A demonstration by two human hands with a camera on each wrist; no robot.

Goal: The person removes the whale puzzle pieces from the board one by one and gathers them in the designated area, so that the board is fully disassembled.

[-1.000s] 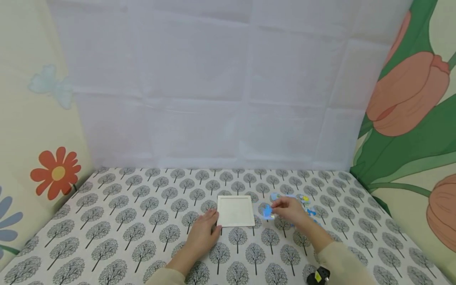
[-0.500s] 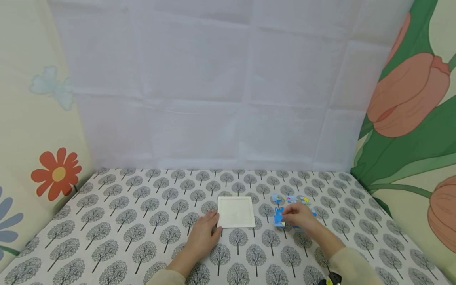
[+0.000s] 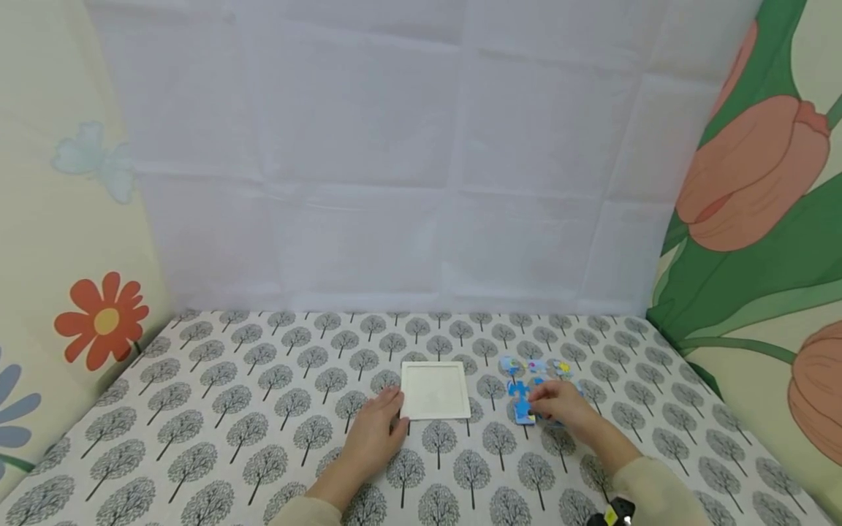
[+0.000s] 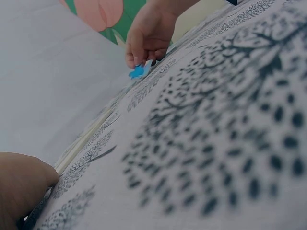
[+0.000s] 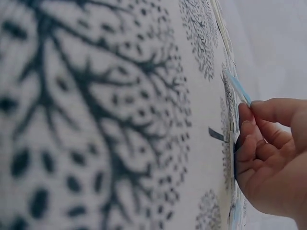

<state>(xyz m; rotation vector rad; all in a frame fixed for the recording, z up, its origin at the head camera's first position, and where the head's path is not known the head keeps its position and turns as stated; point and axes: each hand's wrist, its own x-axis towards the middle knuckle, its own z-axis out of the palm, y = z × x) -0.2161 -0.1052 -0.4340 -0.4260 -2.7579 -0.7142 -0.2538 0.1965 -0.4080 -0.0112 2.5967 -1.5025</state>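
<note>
A blue jigsaw puzzle piece is pinched between the thumb and index finger of my right hand. In the right wrist view the thin puzzle piece stands tilted from the fingertips, and the other fingers are curled in. Just behind and beside this hand lie several more puzzle pieces, partly hidden by it. A square white puzzle frame rests on the cloth in the middle. My left hand lies with relaxed fingers at the frame's left edge, fingertips touching its near left corner.
The table is covered by a white cloth printed with grey trees. A white sheet hangs behind it, with flowered panels on both sides. A small black device sits by the right sleeve.
My right hand has carried the puzzle piece rightward, away from the frame and back to the other pieces, then slightly nearer. My left hand and the frame have stayed in place.
</note>
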